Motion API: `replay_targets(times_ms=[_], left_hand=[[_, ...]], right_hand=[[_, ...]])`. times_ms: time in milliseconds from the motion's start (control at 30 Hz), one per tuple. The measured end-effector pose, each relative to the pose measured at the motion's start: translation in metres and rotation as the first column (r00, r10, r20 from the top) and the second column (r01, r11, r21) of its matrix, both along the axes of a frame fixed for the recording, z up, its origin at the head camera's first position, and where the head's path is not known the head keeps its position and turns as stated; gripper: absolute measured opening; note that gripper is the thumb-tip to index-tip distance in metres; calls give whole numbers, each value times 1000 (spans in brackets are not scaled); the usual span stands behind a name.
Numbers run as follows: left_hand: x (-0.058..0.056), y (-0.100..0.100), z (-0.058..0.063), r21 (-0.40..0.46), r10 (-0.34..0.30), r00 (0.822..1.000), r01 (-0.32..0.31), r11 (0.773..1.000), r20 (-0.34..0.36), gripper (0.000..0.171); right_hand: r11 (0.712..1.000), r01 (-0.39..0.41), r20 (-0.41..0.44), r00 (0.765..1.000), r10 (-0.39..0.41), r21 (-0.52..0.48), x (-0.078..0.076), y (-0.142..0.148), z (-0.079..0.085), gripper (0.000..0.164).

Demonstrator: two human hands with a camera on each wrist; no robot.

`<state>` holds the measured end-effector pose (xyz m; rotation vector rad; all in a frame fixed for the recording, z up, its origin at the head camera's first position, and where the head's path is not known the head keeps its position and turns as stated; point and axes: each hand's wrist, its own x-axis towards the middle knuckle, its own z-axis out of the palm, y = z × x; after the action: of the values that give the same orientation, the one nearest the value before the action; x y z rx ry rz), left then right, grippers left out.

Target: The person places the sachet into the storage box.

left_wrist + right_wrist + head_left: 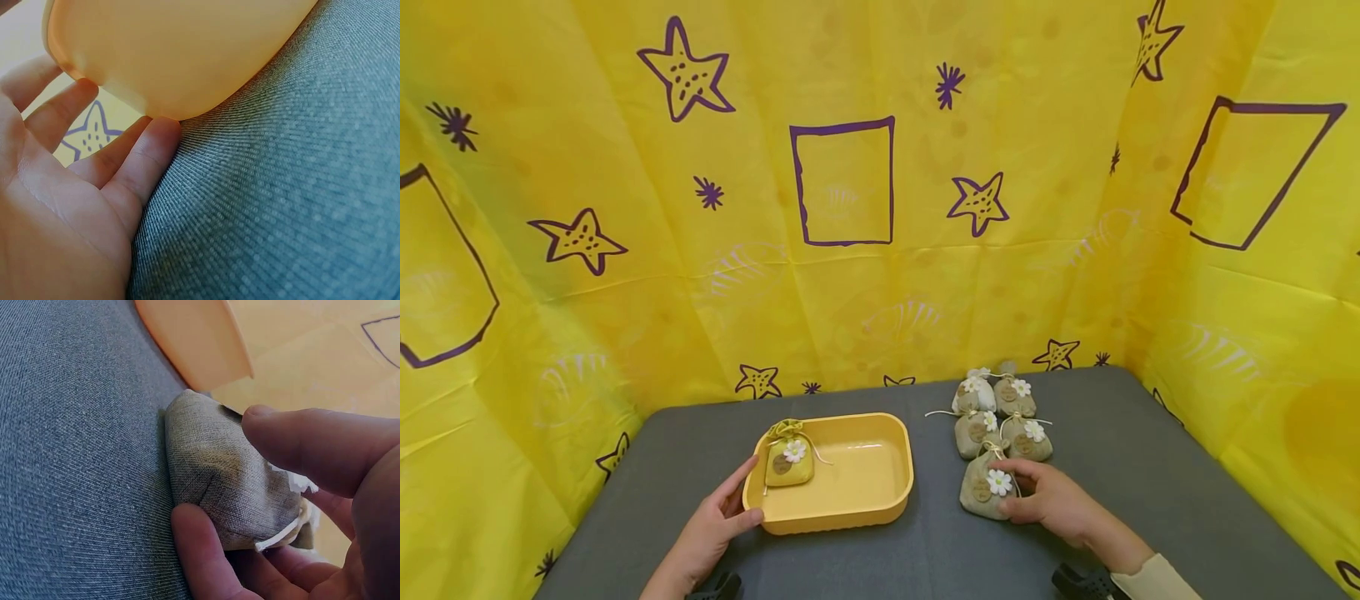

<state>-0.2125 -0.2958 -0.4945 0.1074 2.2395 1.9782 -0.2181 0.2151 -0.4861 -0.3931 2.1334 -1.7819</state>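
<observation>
My left hand [711,518] touches the left end of a yellow-orange tray [887,508], fingertips spread along its outer wall. In the left wrist view the fingertips [165,128] meet the tray's lower wall close to the cloth. A small yellow drawstring pouch [792,471] with a white flower and a round tag stands in the tray's left part. At right, my right hand [1052,500] grips the nearest grey-beige pouch [979,492], thumb on one side and fingers on the other. This pouch [206,447] rests on the cloth.
Several more beige drawstring pouches [976,435] stand close together behind the held one, each with a white flower. Dark grey cloth [842,567] covers the table. Yellow fabric [850,317] printed with stars and frames rises behind and at both sides.
</observation>
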Motion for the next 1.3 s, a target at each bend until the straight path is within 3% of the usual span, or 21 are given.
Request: replay_targets(times_ms=[167,333,467,900,1300], left_hand=[[1,0,0,7,-5,1000,5,1000,-1,74],[1,0,-1,13,-15,1000,15,1000,-7,74],[1,0,-1,17,-16,1000,16,1000,-7,74],[1,-2,-2,26,-24,1000,24,999,-12,74],[0,-4,-5,27,-40,999,41,999,-27,75]], right_hand=[[999,33,-29,999,-33,26,1,-3,-1,55],[995,66,-117,991,-57,78,2,-7,-2,41],[995,85,-121,990,-78,54,3,-8,-4,35],[980,196,-139,970,-198,-28,2,-10,-15,33],[975,215,-155,963,-222,-58,2,-9,-12,37]])
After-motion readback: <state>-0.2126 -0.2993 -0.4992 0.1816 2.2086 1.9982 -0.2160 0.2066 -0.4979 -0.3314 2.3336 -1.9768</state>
